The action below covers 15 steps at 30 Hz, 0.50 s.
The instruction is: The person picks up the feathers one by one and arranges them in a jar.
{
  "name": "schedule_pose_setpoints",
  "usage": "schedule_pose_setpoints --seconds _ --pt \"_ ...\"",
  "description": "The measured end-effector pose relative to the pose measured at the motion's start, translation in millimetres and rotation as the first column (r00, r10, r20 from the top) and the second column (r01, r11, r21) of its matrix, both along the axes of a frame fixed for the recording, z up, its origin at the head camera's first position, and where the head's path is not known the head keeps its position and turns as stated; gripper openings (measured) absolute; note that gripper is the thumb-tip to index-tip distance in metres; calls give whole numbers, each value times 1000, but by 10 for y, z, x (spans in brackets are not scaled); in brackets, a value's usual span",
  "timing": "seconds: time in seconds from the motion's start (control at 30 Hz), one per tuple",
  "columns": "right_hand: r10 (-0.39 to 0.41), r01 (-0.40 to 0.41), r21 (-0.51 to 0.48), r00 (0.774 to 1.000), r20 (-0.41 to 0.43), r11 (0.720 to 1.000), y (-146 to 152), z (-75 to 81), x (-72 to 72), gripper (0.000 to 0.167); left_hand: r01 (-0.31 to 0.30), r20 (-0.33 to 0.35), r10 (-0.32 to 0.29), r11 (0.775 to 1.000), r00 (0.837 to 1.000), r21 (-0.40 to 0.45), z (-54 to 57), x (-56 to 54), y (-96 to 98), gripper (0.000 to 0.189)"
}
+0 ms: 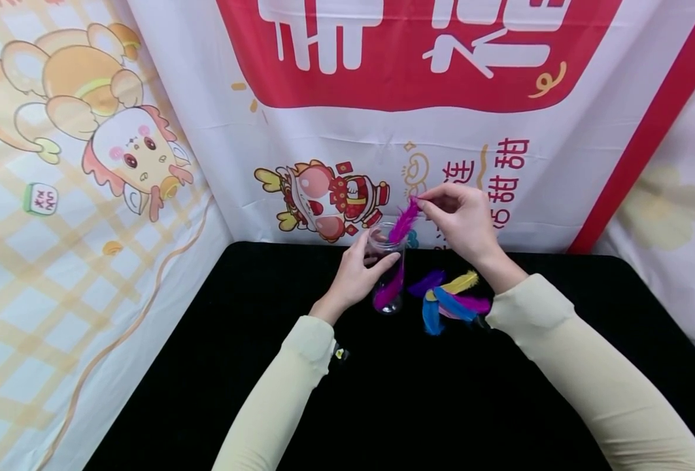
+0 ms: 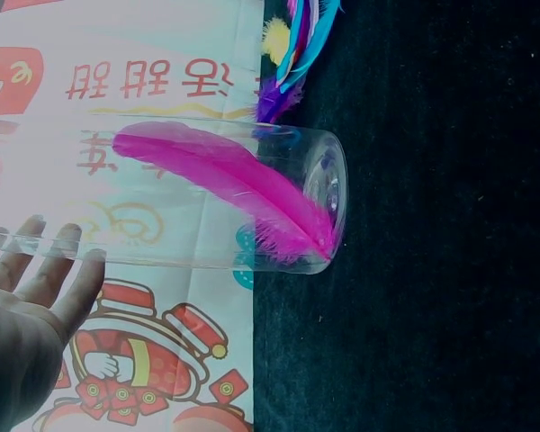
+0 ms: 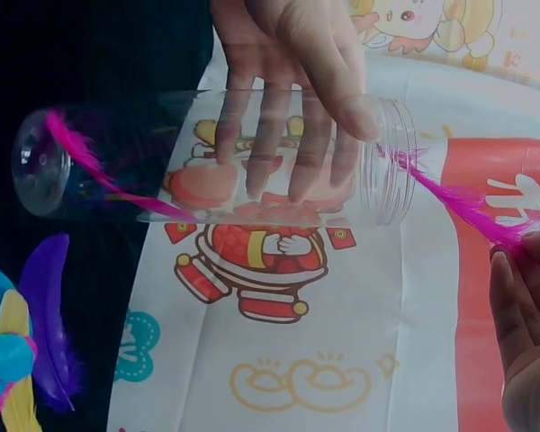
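Fingers of the left hand (image 1: 354, 273) grip a jar (image 1: 399, 271) mid-frame, pink feather (image 1: 389, 293) inside; the right hand (image 1: 466, 221) pinches a second feather (image 1: 405, 221) at its mouth.

Magenta feather (image 1: 405, 221) in right fingers (image 1: 439, 191) at mouth of clear jar (image 1: 389, 246) in left fingers (image 1: 359, 248)

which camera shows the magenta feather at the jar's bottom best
The left wrist view: the magenta feather shows large and broadside through the clear jar. The right wrist view shows it narrow, nearly edge-on; the head view shows it small.
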State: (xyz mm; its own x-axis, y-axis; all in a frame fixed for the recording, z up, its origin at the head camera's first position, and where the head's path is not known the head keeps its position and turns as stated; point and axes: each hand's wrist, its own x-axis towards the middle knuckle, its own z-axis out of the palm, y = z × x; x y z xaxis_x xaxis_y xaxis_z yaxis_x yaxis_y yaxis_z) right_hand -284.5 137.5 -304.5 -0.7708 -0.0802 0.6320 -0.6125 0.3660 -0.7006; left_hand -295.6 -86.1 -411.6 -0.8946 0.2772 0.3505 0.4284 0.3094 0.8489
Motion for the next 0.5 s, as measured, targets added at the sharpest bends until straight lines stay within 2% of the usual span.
schedule_pose_setpoints --seconds 0.37,0.5 --pt "53 -51 73 998 -35 996 -80 -101 25 5 2 -4 -2 1000 1000 -2 -10 0 -2 67" --pt "69 -67 109 997 -16 992 -103 -133 35 5 4 -19 -4 1000 1000 -1 -7 -6 1 66"
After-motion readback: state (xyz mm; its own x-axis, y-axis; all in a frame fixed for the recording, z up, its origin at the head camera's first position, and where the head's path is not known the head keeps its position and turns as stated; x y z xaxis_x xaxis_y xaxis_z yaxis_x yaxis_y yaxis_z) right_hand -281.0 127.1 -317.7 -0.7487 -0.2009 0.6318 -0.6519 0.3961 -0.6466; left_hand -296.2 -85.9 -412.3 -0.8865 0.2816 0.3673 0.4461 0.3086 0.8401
